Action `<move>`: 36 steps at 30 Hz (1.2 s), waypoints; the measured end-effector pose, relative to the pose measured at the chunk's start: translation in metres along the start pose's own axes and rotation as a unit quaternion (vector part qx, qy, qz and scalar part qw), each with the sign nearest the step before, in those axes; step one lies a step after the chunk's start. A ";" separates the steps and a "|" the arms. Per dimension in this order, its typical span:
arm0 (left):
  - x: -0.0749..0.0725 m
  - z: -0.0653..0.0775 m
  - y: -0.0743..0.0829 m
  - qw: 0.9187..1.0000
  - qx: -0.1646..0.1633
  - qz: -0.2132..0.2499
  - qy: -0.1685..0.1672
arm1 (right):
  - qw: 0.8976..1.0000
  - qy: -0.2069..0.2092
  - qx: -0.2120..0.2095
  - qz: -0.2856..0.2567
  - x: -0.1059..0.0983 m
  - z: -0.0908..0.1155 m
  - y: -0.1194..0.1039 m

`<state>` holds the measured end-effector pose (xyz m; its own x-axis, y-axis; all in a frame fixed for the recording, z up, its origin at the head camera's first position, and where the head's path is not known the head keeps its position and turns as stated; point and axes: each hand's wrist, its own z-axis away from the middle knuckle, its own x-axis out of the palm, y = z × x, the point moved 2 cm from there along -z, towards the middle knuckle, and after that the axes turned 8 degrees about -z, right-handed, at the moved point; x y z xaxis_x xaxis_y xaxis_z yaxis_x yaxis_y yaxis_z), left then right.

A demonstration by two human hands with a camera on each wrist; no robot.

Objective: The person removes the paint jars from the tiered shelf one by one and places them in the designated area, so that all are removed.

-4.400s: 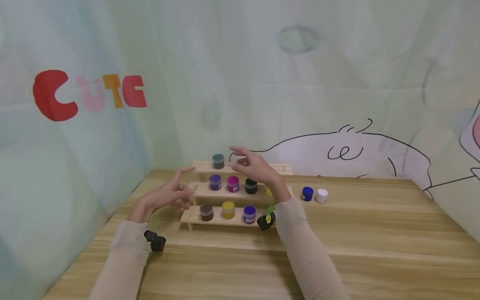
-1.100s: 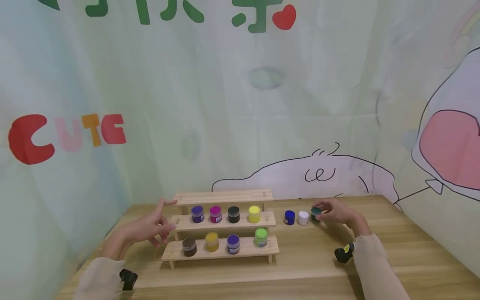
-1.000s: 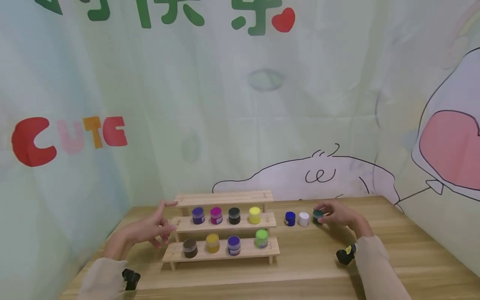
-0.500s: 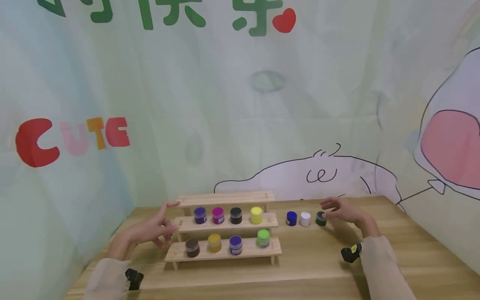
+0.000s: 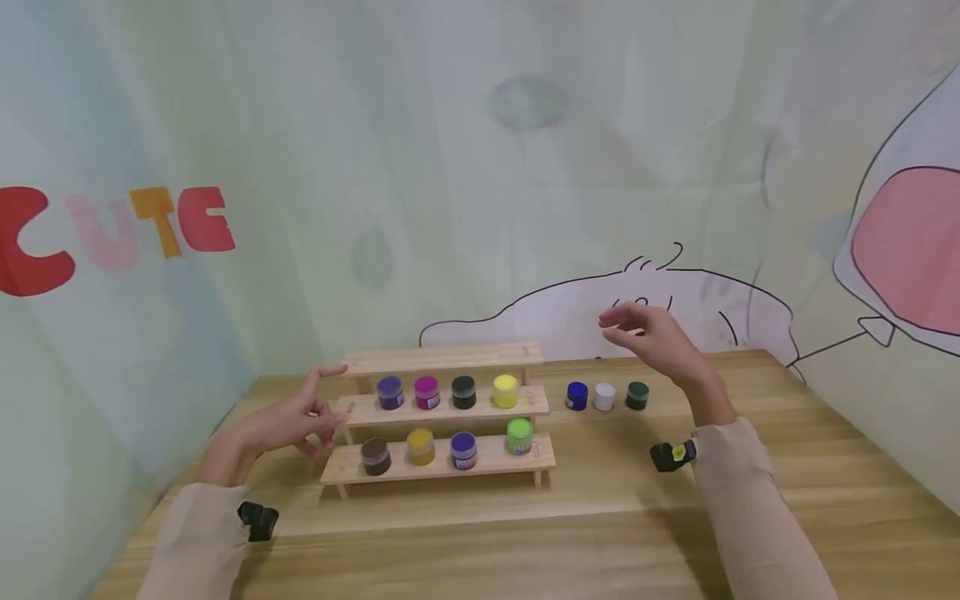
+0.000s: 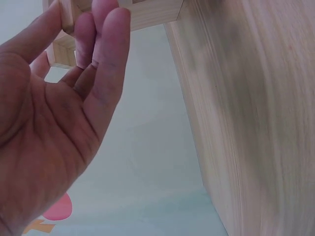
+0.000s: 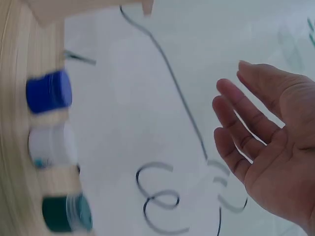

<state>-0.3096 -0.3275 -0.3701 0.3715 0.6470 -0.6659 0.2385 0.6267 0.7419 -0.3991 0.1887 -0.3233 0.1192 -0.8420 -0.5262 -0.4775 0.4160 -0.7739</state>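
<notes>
Cloth point(image 5: 315, 150): pale green and blue, it hangs in soft folds on your left and straight ahead of you.
Letters point(image 5: 161, 221): to your left you can read CUTE in red, pink, orange and red; the C is cut by the view's edge.
Oval point(image 5: 528, 104): a blurry grey-green print, high on the cloth ahead.
Cartoon point(image 5: 540, 312): a whitish shape with black outlines, low behind your table point(image 5: 420, 554).
Balloon point(image 5: 911, 242): pink patch inside a pale, black-edged shape on your right, its string point(image 5: 832, 346) joining the cartoon.
Tabletop: wood-grain, light brown.
</notes>
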 end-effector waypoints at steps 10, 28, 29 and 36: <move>0.005 0.006 0.002 1.000 -0.002 0.014 -0.007 | 0.993 -0.084 -0.060 -0.050 0.058 -0.007 -0.046; 0.003 -0.018 0.012 1.000 -0.008 0.005 -0.003 | 0.970 -0.228 -0.080 -0.016 0.113 -0.024 -0.066; 0.004 -0.017 0.011 1.000 -0.008 0.007 -0.004 | 0.970 -0.230 -0.074 -0.018 0.115 -0.023 -0.066; 0.000 -0.020 0.015 1.000 0.002 0.004 0.008 | 0.976 -0.207 -0.072 0.007 0.119 -0.024 -0.071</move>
<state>-0.3234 -0.3094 -0.3608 0.3587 0.6584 -0.6617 0.2391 0.6204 0.7469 -0.3723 0.0507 -0.3224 0.4394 -0.6136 -0.6561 -0.5955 0.3479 -0.7241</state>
